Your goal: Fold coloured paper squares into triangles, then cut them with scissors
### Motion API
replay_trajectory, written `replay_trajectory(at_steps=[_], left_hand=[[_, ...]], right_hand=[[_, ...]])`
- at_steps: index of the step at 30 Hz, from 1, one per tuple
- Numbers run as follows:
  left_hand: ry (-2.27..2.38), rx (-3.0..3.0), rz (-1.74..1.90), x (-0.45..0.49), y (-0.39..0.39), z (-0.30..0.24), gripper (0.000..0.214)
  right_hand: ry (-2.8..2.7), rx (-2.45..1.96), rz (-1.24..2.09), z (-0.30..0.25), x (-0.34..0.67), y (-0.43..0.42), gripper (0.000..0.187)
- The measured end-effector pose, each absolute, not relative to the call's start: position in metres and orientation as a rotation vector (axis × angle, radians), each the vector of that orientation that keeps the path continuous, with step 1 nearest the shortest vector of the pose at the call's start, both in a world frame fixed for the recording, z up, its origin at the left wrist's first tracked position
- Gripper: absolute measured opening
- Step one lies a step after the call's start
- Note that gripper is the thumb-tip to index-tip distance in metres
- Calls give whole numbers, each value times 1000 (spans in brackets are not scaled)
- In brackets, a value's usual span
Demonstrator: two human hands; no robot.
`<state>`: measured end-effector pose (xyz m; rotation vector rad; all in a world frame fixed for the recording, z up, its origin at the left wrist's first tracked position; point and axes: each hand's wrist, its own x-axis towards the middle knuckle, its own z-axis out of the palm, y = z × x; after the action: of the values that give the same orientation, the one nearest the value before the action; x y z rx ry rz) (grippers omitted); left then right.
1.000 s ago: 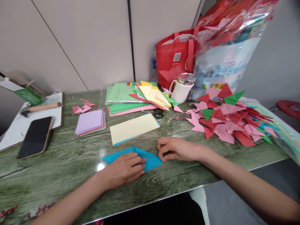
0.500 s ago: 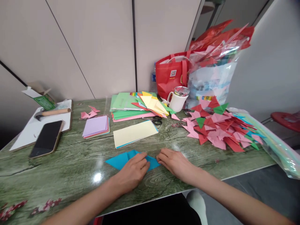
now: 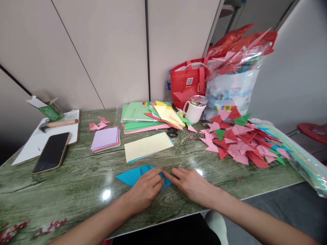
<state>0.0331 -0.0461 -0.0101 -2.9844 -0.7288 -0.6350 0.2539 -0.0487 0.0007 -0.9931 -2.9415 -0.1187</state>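
Note:
A folded blue paper (image 3: 130,176) lies flat on the green table (image 3: 76,180) near its front edge. My left hand (image 3: 144,191) rests on the paper's right half, fingers stretched forward and pressing it down. My right hand (image 3: 190,183) lies flat just to the right, its fingertips touching the paper's right tip next to my left fingers. Neither hand lifts anything; both press on the sheet.
Behind lie a cream paper strip (image 3: 148,146), a lilac paper stack (image 3: 105,139), green and yellow sheets (image 3: 150,115) with scissors (image 3: 171,132), a white mug (image 3: 195,109), red bag (image 3: 187,85), a heap of folded pink and red pieces (image 3: 240,143). Phone (image 3: 52,152) and hammer (image 3: 58,123) sit left.
My right hand has slid left along the blue paper to meet my left fingers. The camera has tilted up a little since the earliest frame.

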Motion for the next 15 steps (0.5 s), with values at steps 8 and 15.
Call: replay_trajectory(at_steps=[8, 15], left_hand=[[-764, -3016, -565, 34, -46, -8, 29], [-766, -3011, -495, 32, -46, -10, 23]], right_hand=[[-2937, -1070, -14, 4, 251, -47, 34], [-2927, -1062, 53, 6, 274, -55, 13]])
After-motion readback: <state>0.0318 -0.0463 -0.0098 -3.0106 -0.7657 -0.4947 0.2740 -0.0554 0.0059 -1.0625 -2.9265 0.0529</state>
